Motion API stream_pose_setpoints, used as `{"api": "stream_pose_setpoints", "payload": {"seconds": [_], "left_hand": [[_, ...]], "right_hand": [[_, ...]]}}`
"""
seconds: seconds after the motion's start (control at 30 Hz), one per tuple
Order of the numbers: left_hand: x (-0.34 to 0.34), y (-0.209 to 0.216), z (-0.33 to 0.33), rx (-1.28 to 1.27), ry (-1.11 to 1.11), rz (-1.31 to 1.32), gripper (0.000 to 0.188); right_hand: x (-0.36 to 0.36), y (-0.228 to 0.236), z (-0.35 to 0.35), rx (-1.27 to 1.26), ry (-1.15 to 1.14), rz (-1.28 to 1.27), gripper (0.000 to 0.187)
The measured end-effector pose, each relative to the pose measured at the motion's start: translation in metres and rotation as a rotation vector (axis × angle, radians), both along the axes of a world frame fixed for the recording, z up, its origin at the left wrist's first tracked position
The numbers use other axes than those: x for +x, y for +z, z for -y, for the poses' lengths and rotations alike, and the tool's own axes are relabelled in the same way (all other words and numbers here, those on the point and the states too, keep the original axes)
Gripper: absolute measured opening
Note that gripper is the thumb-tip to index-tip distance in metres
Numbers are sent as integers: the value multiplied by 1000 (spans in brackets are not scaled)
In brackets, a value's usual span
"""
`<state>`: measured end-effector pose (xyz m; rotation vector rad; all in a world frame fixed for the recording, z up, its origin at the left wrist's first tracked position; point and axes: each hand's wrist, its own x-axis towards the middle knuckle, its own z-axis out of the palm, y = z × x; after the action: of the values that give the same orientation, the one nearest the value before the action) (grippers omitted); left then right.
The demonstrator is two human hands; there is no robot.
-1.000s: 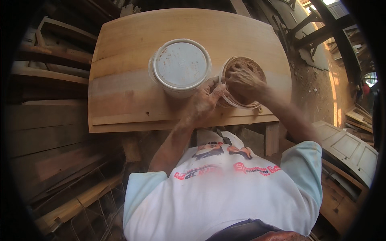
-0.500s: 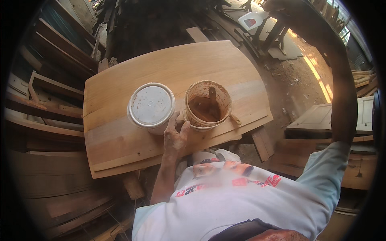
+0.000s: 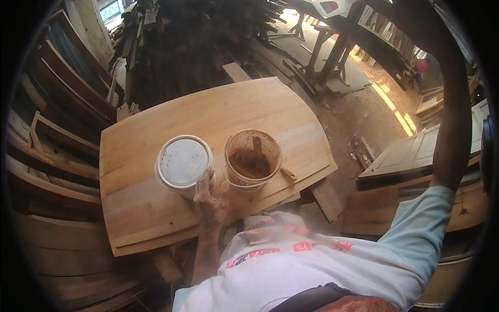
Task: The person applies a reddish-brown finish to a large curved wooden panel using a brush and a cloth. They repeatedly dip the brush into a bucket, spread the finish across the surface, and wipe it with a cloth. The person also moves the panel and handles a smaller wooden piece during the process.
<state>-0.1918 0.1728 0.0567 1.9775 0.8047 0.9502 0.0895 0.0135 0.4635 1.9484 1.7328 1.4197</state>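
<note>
A white lidded bucket (image 3: pixel 183 160) stands on a pale wooden panel (image 3: pixel 140 135), its lid specked with brown. My left hand (image 3: pixel 210 203) is at the bucket's near right side, fingers against its rim and thumb apart. Just right of it is an open bucket (image 3: pixel 234 179), smeared with brown paste inside, with a flat brown-coated tool (image 3: pixel 258 148) leaning in it. A small wooden handle (image 3: pixel 289 174) sticks out beside this bucket. My right arm is raised far to the upper right. Its hand, dark and partly cut off by the top edge, grips a white bottle (image 3: pixel 328 7) with a red-and-dark label.
Curved wooden pieces and frames (image 3: pixel 57 135) are stacked along the left. A dark pile of boards (image 3: pixel 182 47) lies beyond the panel. Wooden trestles (image 3: pixel 340 47) stand at the upper right. A pale panelled door (image 3: pixel 410 148) lies at the right.
The view has tilted, so the panel and buckets sit lower and further left. My right hand and the bottle have gone higher, partly past the top edge. My left hand stays by the lidded bucket.
</note>
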Motion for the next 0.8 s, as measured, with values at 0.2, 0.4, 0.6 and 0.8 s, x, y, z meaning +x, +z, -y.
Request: {"api": "stream_pose_setpoints", "payload": {"seconds": [0.2,0.4,0.6,0.8], "left_hand": [[-14,9,-8,114,73,-9,51],[-19,13,-9,136,43,52,50],[-5,30,19,-154,-171,260,62],[-33,27,21,-328,-238,406,46]], "right_hand": [[-34,-20,-15,152,-164,-113,21],[-53,-15,-33,-124,-107,-322,17],[-22,-136,-37,-312,190,-720,17],[-108,-201,-110,-726,712,-541,15]]}}
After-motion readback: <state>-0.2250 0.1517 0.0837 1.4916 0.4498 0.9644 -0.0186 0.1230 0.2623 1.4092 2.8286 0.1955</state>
